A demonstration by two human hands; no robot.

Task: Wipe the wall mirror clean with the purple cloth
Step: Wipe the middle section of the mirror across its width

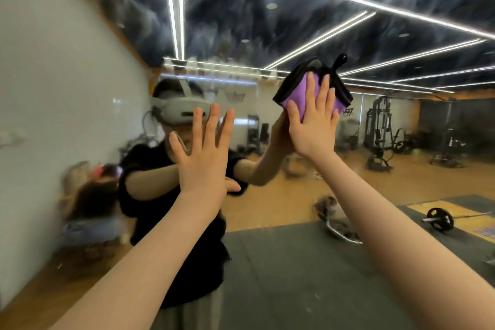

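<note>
The folded purple microfibre cloth with black edging [308,94] is pressed flat against the large wall mirror [281,174] by the right hand [313,126]. The fingers of that hand are held straight and spread over the cloth; nothing is gripped. The cloth lies high on the glass, above and to the right of the left hand [203,153], with a black hanging loop projecting from its upper edge. The cloth's black border is seen doubled where it meets its own reflection.

The left hand is raised with its fingers straight and spread, palm toward the glass, well apart from the cloth. Whether its palm touches the glass cannot be told. Both bare forearms are extended upward from the lower edge of the view.

In the mirror, a reflected person in a black top, wearing a grey head-mounted unit [179,112], is seen behind the left hand. Also reflected are a dark marbled ceiling with white light strips [321,2], black weight machines [380,126] at the far right, a loaded barbell [439,218] lying on dark floor mats [294,262], and a wooden floor. The left part of the view is blurred, and its contents cannot be identified.
</note>
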